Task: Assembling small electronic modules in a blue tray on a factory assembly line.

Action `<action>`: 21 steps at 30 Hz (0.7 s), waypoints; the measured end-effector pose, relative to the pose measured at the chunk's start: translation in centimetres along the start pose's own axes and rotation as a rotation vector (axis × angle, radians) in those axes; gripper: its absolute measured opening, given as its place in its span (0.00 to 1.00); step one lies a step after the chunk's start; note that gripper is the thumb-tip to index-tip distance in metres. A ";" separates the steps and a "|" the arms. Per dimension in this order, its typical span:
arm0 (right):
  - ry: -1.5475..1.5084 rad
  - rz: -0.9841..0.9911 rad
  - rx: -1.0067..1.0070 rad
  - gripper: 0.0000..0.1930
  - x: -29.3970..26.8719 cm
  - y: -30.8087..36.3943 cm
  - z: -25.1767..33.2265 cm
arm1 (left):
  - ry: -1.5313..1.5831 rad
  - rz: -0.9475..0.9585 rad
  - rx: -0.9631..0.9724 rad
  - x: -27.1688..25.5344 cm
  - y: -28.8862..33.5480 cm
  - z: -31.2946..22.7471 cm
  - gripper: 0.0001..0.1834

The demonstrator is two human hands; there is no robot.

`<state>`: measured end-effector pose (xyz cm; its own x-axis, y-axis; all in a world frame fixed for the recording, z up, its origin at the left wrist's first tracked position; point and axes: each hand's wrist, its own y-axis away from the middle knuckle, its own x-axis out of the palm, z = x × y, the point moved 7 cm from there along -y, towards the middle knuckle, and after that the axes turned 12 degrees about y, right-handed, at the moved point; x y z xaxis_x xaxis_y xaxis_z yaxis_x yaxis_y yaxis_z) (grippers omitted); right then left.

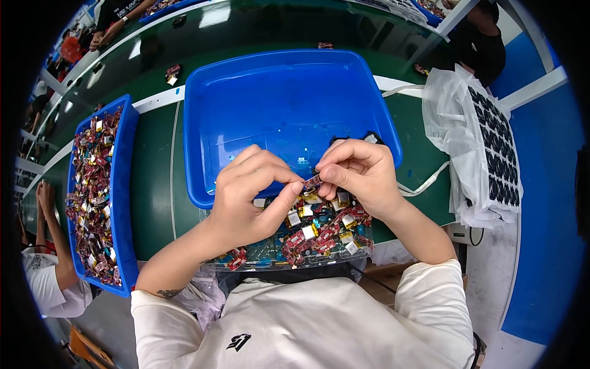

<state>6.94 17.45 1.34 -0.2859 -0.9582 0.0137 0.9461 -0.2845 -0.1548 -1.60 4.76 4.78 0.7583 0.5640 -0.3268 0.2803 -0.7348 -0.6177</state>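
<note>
Between my two hands is a small dark red circuit board (312, 182), held over the near edge of a large blue tub. My right hand (362, 175) pinches it between thumb and fingers. The fingertips of my left hand (252, 194) close together at the board's left end; whether they grip a part of it is hard to make out. Below my hands lies a clear plastic tray (258, 249) heaped with red circuit boards (301, 241) and small silver battery cells (309, 232) with yellow tape. Fingers hide part of the board.
The blue tub (258, 104) stands ahead, with black pieces (370, 138) at its right corner. A long blue bin (128, 184) full of boards is at left. On the right, a white tray (495, 147) carries rows of black parts. Other people work at far left and upper right.
</note>
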 end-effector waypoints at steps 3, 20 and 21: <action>0.026 -0.018 -0.042 0.05 0.3 0.0 0.2 | 0.022 0.063 -0.091 0.0 0.1 0.5 0.06; 0.001 -0.049 0.011 0.14 0.5 0.2 0.6 | 0.174 0.015 -0.258 0.3 0.2 1.8 0.08; 0.024 -0.042 -0.037 0.15 0.4 0.2 0.7 | 0.246 0.014 -0.293 0.4 0.2 1.9 0.08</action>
<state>7.15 16.98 2.03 -0.3289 -0.9443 -0.0023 0.9272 -0.3225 -0.1906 -2.39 5.55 3.14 0.8721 0.4718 -0.1301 0.3981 -0.8384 -0.3722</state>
